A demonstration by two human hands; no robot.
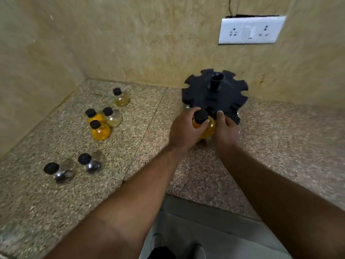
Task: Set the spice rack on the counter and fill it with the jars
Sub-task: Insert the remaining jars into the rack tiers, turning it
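Note:
The black round spice rack [215, 96] with notched edge and a centre post stands on the speckled counter [130, 146] near the back wall. At its front edge my left hand [183, 129] grips a black-capped jar of yellow-orange spice [204, 124], upright, by neck and shoulder. My right hand [225, 128] touches the jar's right side and the rack's rim. Two more jar caps show in the rack's slots, one at the left [186, 104] and one at the right [235, 107]. Several loose jars stand to the left: two orange [100, 130], two pale [121, 98], two dark [89, 163].
The counter runs into a corner with beige tiled walls on the left and behind. A white socket plate [251, 30] is on the back wall above the rack. The counter's front edge cuts diagonally below my arms, with floor and my shoes [177, 245] beneath.

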